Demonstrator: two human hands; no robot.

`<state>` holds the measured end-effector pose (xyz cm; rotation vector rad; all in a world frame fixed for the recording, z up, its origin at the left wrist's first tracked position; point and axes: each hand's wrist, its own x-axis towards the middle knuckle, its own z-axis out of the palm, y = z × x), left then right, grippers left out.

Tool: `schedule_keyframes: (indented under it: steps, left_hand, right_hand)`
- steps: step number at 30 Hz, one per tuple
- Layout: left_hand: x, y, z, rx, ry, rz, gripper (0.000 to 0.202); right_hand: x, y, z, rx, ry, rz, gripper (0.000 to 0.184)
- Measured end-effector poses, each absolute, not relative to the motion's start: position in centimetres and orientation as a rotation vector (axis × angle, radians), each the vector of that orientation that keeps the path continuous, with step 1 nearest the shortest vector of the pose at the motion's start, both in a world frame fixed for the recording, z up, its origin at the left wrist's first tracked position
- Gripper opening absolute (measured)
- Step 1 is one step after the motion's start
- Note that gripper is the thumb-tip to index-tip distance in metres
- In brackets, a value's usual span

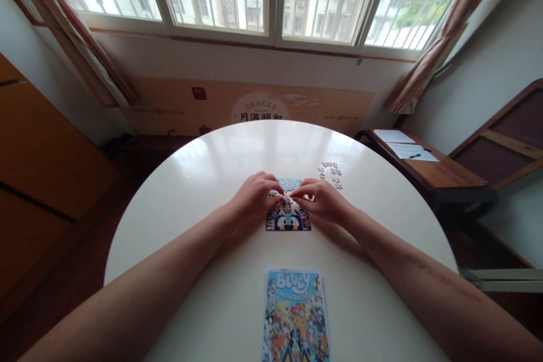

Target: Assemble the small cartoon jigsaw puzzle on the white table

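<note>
A jigsaw puzzle (289,222) made of small joined pieces lies on the white round table, showing a blue cartoon dog face at its near edge. My left hand (257,195) reaches over its left side, thumb and fingertips drawn together near the middle. From the right, my right hand (324,199) meets it there, its fingers pinched just above the pieces. Whatever either pinch holds is too small to make out. Both hands hide part of the puzzle's upper half. Nearer to me lies a Bluey picture sheet (294,314), flat and upright to my view.
Several loose puzzle pieces (331,172) lie beyond my right hand on the round table (182,192). A wooden side table (428,172) at the right bears papers (409,151) and a pen. Windows with bars stand behind, above a printed cardboard panel (169,104).
</note>
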<state>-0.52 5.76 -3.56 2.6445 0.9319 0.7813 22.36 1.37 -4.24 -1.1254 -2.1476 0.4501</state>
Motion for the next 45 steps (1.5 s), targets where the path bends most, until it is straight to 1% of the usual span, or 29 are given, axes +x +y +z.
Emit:
schedule_keyframes:
  steps: [10,19,28,38,45]
  left_hand:
    - [-0.33,5.88,-3.89,2.641,0.967,0.739,0.004]
    - [-0.27,5.75,-3.74,2.622,0.985,0.752,0.008]
    - [-0.31,5.81,-3.78,2.635,0.966,0.757,0.007]
    - [-0.32,5.92,-3.88,2.623,0.982,0.724,0.006]
    - [-0.27,6.0,-3.94,2.629,0.977,0.729,0.009]
  right_hand:
    - [22.25,1.45,-4.58,-1.148,-2.191,0.465,0.018]
    - [22.05,1.4,-4.63,-1.181,-2.214,0.462,0.019]
    - [22.0,1.37,-4.5,-1.197,-2.206,0.488,0.02]
    - [21.83,1.37,-4.53,-1.251,-2.233,0.437,0.02]
    - [21.59,1.52,-4.36,-1.329,-2.235,0.406,0.02]
